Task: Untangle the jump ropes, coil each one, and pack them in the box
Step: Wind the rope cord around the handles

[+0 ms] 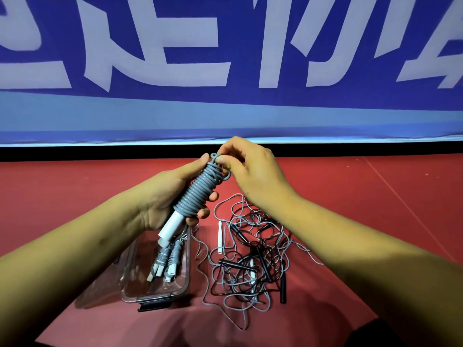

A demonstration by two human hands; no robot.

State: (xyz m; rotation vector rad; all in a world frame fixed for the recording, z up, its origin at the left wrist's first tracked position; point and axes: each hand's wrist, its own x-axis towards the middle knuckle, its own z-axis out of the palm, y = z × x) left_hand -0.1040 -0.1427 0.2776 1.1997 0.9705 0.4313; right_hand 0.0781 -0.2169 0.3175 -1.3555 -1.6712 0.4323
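The blue banner (225,113) bears large white characters (186,33), cropped too far to read.

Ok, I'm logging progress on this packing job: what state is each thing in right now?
Grey rope: wound tightly round its white handles, held up.
Left hand: grips the wound rope.
Right hand: pinches the rope's end loop at the top.
Box: open, coiled grey ropes inside.
Rope pile: tangled, grey and black mixed, on the red mat.

Red floor (350,196), blue lettered banner (225,108)
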